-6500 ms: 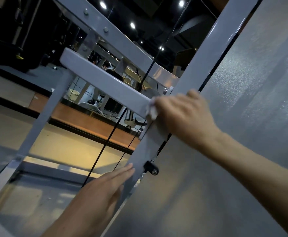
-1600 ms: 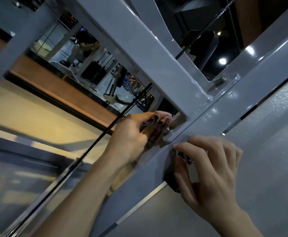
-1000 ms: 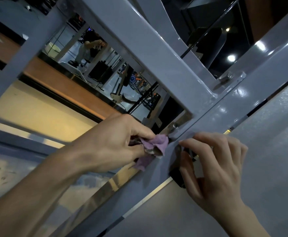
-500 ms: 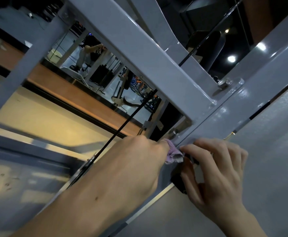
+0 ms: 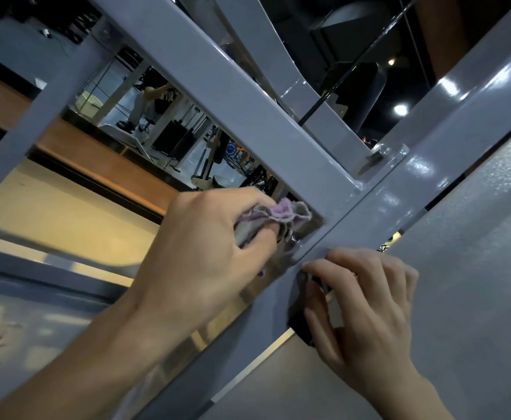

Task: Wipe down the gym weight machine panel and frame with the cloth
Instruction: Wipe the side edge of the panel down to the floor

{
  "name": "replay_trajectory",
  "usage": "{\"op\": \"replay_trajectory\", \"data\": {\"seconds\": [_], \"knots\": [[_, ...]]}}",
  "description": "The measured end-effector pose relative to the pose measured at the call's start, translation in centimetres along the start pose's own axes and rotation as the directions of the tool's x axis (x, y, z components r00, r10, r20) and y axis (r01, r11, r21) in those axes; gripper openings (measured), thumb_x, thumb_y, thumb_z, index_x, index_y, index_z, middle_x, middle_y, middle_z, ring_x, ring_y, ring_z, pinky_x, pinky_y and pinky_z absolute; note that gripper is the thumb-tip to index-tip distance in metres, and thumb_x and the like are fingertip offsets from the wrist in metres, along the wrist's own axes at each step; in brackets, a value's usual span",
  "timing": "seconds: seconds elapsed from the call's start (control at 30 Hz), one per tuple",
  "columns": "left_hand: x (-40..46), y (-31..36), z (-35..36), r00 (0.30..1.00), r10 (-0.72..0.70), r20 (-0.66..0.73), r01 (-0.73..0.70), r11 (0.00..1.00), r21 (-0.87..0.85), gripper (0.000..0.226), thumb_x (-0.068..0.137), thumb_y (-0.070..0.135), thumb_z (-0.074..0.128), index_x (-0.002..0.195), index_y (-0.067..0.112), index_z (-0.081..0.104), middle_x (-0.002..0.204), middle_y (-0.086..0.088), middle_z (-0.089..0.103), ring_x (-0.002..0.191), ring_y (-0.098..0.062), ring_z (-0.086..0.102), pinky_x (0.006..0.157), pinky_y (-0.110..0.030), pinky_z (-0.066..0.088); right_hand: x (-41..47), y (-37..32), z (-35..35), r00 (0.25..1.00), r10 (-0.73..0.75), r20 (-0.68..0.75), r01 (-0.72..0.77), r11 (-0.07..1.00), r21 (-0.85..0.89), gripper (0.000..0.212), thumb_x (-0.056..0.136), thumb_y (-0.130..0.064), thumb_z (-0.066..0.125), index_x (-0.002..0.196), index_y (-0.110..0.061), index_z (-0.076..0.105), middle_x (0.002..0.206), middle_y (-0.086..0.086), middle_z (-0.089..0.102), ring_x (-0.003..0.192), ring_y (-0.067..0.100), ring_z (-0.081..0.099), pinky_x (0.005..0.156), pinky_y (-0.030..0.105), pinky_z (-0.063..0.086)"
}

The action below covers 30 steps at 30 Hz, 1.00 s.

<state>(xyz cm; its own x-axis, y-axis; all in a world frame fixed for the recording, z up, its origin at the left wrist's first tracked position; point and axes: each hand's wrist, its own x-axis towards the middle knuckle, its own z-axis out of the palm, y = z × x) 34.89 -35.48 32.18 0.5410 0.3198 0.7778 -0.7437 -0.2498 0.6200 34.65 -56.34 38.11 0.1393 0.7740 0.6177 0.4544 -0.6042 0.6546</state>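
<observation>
My left hand (image 5: 205, 253) grips a crumpled purple and grey cloth (image 5: 281, 216) and holds it in the inner corner where the grey cross beam (image 5: 248, 116) meets the slanted grey upright (image 5: 430, 165). My right hand (image 5: 366, 307) rests on the upright just below that joint, its fingers curled over a small black fitting (image 5: 301, 325) at the edge. The textured grey panel (image 5: 475, 283) fills the right side.
A bolted bracket (image 5: 381, 153) sits at the joint above the cloth. A black cable (image 5: 318, 107) runs behind the beam. Through the frame a mirror or opening shows other gym machines, a person, a wooden ledge (image 5: 96, 153) and a pale floor.
My left hand has turned and lifted the cloth up into the corner under the cross beam, so more cloth shows. My right hand has stayed on the upright.
</observation>
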Motion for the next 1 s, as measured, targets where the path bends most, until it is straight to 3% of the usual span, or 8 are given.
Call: {"op": "replay_trajectory", "data": {"seconds": [0.17,0.27,0.4,0.57,0.67,0.77,0.9,1.0], "knots": [[-0.5,-0.3,2.7,0.998,0.063,-0.002,-0.063,0.994,-0.090,0.024,0.091,0.017,0.075,0.113,0.028,0.078,0.101,0.017,0.067,0.091,-0.001,0.066,0.075,-0.012,0.050,0.1,0.0,0.0,1.000,-0.008,-0.011,0.008,1.000,-0.004,0.016,0.092,-0.021,0.058,0.108,-0.021,0.060,0.102,0.007,0.068,0.099,0.025,0.053,0.086,0.037,0.031],[-0.5,-1.9,2.0,0.990,0.123,0.071,-0.109,0.978,-0.177,0.023,0.091,0.020,0.075,0.114,0.023,0.078,0.103,0.013,0.069,0.092,-0.005,0.068,0.073,-0.017,0.053,0.0,0.0,0.0,1.000,-0.012,-0.013,0.012,1.000,-0.002,0.013,0.094,-0.022,0.056,0.107,-0.021,0.060,0.101,0.006,0.067,0.099,0.026,0.053,0.086,0.037,0.030],[-0.7,-2.7,1.3,0.987,0.118,0.110,-0.101,0.983,-0.154,0.026,0.086,0.011,0.078,0.111,0.020,0.078,0.100,0.013,0.070,0.090,-0.004,0.068,0.072,-0.018,0.055,-0.1,0.0,0.1,1.000,-0.009,-0.006,0.009,1.000,-0.014,0.013,0.094,-0.022,0.057,0.107,-0.020,0.061,0.102,0.006,0.065,0.098,0.026,0.054,0.088,0.036,0.028],[-0.2,-4.0,1.3,0.993,-0.054,0.104,0.068,0.988,-0.138,0.022,0.086,0.013,0.081,0.102,0.028,0.081,0.089,0.020,0.073,0.079,0.002,0.069,0.061,-0.017,0.055,-0.2,-0.3,0.2,1.000,0.020,0.002,-0.020,1.000,-0.019,0.018,0.093,-0.021,0.056,0.102,-0.015,0.071,0.101,0.008,0.066,0.098,0.028,0.054,0.088,0.036,0.027],[-0.8,-6.9,2.8,0.963,-0.211,0.165,0.221,0.974,-0.045,0.026,0.084,0.015,0.083,0.106,0.028,0.079,0.082,0.025,0.070,0.072,0.012,0.066,0.062,-0.008,0.052,-0.4,-0.8,0.4,1.000,0.006,0.013,-0.006,1.000,-0.014,0.016,0.094,-0.021,0.055,0.107,-0.019,0.064,0.102,0.007,0.065,0.099,0.028,0.054,0.089,0.036,0.026],[-1.9,-9.2,5.0,0.931,-0.304,0.200,0.328,0.940,-0.095,0.027,0.083,0.011,0.082,0.106,0.026,0.082,0.084,0.017,0.076,0.070,0.011,0.067,0.068,-0.016,0.058,-0.5,-1.0,0.6,1.000,-0.007,0.018,0.008,1.000,-0.019,0.016,0.094,-0.022,0.055,0.109,-0.021,0.060,0.107,0.003,0.060,0.101,0.027,0.052,0.089,0.036,0.025],[-2.0,-9.8,6.8,0.920,-0.345,0.185,0.377,0.909,-0.180,0.029,0.083,0.007,0.079,0.105,0.026,0.082,0.095,0.013,0.079,0.086,0.005,0.072,0.084,-0.024,0.060,-0.5,-1.0,0.7,1.000,0.000,0.008,0.000,1.000,-0.023,0.016,0.095,-0.021,0.056,0.110,-0.021,0.059,0.111,0.000,0.054,0.101,0.028,0.051,0.090,0.036,0.025],[-1.9,-10.0,7.2,0.902,-0.355,0.244,0.397,0.905,-0.153,0.028,0.086,0.006,0.077,0.108,0.024,0.080,0.102,0.010,0.079,0.093,0.003,0.072,0.091,-0.027,0.059,-0.5,-1.0,0.7,1.000,0.001,0.014,-0.001,1.000,-0.023,0.016,0.095,-0.023,0.055,0.111,-0.021,0.059,0.111,0.000,0.053,0.101,0.029,0.051,0.091,0.036,0.025]]}}
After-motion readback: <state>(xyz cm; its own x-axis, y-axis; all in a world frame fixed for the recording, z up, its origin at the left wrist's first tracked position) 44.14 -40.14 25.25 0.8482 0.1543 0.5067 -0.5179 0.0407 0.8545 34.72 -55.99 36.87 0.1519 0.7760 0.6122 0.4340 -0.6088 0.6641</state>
